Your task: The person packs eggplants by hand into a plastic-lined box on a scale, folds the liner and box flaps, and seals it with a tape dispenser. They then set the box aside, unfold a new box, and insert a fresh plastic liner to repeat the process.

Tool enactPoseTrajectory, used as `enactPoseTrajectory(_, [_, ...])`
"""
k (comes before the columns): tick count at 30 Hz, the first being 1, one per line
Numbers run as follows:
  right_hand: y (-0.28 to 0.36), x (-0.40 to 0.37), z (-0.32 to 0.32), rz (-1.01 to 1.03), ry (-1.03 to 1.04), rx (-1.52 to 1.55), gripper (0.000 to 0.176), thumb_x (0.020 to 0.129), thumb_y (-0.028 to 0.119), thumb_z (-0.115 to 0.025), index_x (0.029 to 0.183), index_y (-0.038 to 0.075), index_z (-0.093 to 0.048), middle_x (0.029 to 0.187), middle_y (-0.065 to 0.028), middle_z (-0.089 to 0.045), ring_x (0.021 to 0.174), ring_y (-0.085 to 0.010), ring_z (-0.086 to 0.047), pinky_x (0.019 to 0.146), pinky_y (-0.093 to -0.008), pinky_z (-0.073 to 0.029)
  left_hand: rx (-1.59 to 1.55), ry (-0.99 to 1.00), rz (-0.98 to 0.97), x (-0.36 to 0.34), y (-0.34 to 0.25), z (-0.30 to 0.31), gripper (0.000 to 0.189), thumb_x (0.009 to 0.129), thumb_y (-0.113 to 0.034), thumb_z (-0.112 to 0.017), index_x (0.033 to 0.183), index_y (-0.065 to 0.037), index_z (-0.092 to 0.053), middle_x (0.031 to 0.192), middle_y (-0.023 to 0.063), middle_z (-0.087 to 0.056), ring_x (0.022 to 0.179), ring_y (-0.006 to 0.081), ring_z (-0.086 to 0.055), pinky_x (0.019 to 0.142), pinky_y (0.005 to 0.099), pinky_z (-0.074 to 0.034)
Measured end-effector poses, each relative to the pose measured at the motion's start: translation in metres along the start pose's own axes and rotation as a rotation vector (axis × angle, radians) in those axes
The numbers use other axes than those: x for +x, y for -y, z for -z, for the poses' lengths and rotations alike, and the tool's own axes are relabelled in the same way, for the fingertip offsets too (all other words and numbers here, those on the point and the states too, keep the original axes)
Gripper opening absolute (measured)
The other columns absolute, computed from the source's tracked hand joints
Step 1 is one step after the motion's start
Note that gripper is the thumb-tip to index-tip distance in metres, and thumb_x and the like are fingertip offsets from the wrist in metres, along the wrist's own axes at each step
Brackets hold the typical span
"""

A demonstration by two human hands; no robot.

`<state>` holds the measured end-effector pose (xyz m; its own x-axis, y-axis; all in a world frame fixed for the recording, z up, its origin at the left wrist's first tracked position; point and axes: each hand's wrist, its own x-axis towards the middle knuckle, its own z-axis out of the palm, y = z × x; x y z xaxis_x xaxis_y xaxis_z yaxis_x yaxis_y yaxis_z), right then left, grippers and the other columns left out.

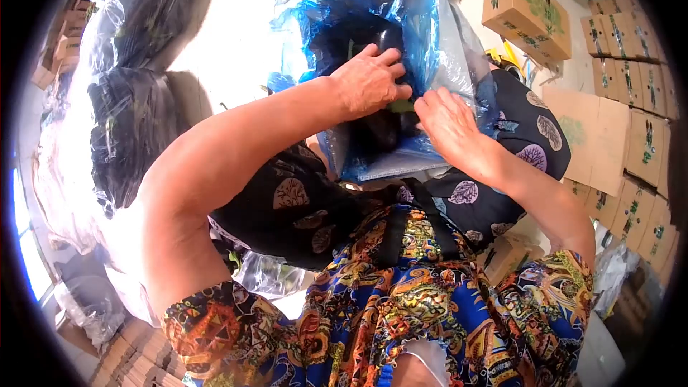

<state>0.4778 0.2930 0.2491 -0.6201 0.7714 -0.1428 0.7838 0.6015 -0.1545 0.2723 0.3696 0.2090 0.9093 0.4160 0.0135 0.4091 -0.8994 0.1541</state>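
Observation:
A blue plastic bag (pixel 423 43) lines a box between the knees, its mouth spread open. Dark glossy eggplants (pixel 387 36) lie inside it. Over the bag's opening, my left hand (pixel 369 82) has its fingers bent down around an eggplant (pixel 380 132), with a green stem end (pixel 401 105) showing just below them. My right hand (pixel 451 125) is close beside that stem end, at the bag's right side. Its fingers are drawn together, and what lies between them is hidden. The undersides of both hands are out of sight.
Clear plastic bags of dark produce (pixel 132 136) stand on the left. At the upper right sits a printed carton (pixel 527 14). Stacked cartons (pixel 631 79) line the right side, with a flat cardboard piece (pixel 588 136) nearer. Flattened cardboard (pixel 140 358) lies at lower left.

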Motion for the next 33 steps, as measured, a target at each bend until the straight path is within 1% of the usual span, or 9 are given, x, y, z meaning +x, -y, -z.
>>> enactPoseTrajectory(2, [-0.005, -0.004, -0.001, -0.011, -0.061, -0.231, 0.014, 0.082, 0.012, -0.064, 0.092, 0.006, -0.056, 0.093, -0.0125, -0.05, 0.09, -0.0315, -0.049, 0.074, -0.0412, -0.042, 0.034, 0.023, -0.042, 0.006, 0.0, 0.001, 0.037, 0.072, -0.029, -0.074, 0.105, -0.019, -0.06, 0.106, 0.0042, -0.056, 0.106, 0.0246, -0.051, 0.088, 0.0434, -0.044])
enactPoseTrajectory(7, [-0.027, -0.006, 0.014, -0.045, -0.032, 0.097, 0.009, 0.078, 0.009, -0.064, 0.083, 0.006, -0.057, 0.073, -0.0116, -0.057, 0.065, -0.0341, -0.061, 0.055, -0.0467, -0.046, -0.079, 0.032, -0.032, 0.007, 0.001, -0.002, 0.041, 0.074, -0.03, -0.074, 0.111, -0.021, -0.059, 0.113, 0.004, -0.054, 0.114, 0.0244, -0.048, 0.088, 0.0448, -0.042])
enactPoseTrajectory(10, [0.004, 0.005, 0.012, -0.121, 0.043, -0.163, 0.008, 0.078, 0.005, -0.062, 0.08, 0.002, -0.055, 0.073, -0.0169, -0.057, 0.066, -0.0388, -0.061, 0.056, -0.0455, -0.048, -0.091, -0.045, -0.053, -0.005, 0.006, -0.009, 0.046, 0.076, -0.036, -0.072, 0.116, -0.019, -0.06, 0.121, 0.0055, -0.051, 0.117, 0.0236, -0.046, 0.086, 0.0449, -0.041])
enactPoseTrajectory(17, [0.007, 0.017, 0.012, -0.331, 0.122, 0.35, 0.022, 0.073, -0.005, -0.056, 0.093, -0.009, -0.051, 0.08, -0.0306, -0.063, 0.078, -0.0453, -0.065, 0.069, -0.0516, -0.052, 0.163, -0.052, -0.175, 0.001, -0.003, -0.018, 0.034, 0.081, -0.03, -0.061, 0.111, -0.015, -0.062, 0.102, 0.0101, -0.057, 0.102, 0.0293, -0.054, 0.078, 0.0457, -0.044])
enactPoseTrajectory(24, [0.016, 0.019, -0.009, -0.412, 0.344, 0.369, 0.024, 0.072, -0.003, -0.058, 0.094, -0.011, -0.053, 0.085, -0.0332, -0.062, 0.085, -0.0488, -0.062, 0.074, -0.0509, -0.052, 0.306, 0.133, -0.144, 0.02, -0.024, -0.019, 0.026, 0.081, -0.027, -0.056, 0.097, -0.011, -0.069, 0.094, 0.0137, -0.062, 0.091, 0.0332, -0.058, 0.079, 0.0505, -0.043])
enactPoseTrajectory(25, [0.013, 0.016, -0.015, -0.347, 0.272, 0.345, 0.013, 0.076, -0.001, -0.059, 0.087, -0.006, -0.053, 0.076, -0.0256, -0.063, 0.077, -0.0455, -0.063, 0.066, -0.0502, -0.051, 0.285, 0.046, -0.105, 0.019, -0.024, -0.025, 0.019, 0.08, -0.026, -0.06, 0.087, -0.012, -0.071, 0.094, 0.0127, -0.065, 0.093, 0.0291, -0.06, 0.077, 0.0466, -0.042])
enactPoseTrajectory(29, [0.044, 0.008, -0.006, -0.111, 0.332, -0.142, 0.011, 0.078, 0.006, -0.06, 0.089, 0.002, -0.06, 0.077, -0.0136, -0.068, 0.073, -0.03, -0.069, 0.065, -0.0424, -0.056, 0.086, -0.012, 0.054, 0.027, -0.02, -0.021, 0.022, 0.078, -0.031, -0.064, 0.086, -0.012, -0.071, 0.088, 0.0112, -0.067, 0.092, 0.0274, -0.062, 0.081, 0.0452, -0.042])
enactPoseTrajectory(32, [0.051, 0.019, 0.002, 0.193, 0.487, -0.169, 0.012, 0.077, 0.01, -0.06, 0.088, 0.006, -0.064, 0.073, -0.0079, -0.068, 0.072, -0.0237, -0.07, 0.059, -0.0374, -0.055, 0.021, -0.002, 0.083, 0.025, -0.015, -0.022, 0.027, 0.075, -0.035, -0.067, 0.088, -0.012, -0.071, 0.089, 0.0092, -0.067, 0.093, 0.0275, -0.061, 0.081, 0.0455, -0.042])
enactPoseTrajectory(33, [0.048, 0.023, 0.0, 0.107, 0.43, -0.166, 0.011, 0.076, 0.011, -0.061, 0.086, 0.006, -0.063, 0.074, -0.0073, -0.067, 0.071, -0.0236, -0.069, 0.058, -0.0386, -0.054, -0.029, 0.013, 0.101, 0.027, -0.01, -0.019, 0.031, 0.074, -0.038, -0.069, 0.09, -0.012, -0.071, 0.091, 0.0082, -0.067, 0.095, 0.027, -0.061, 0.083, 0.0455, -0.042])
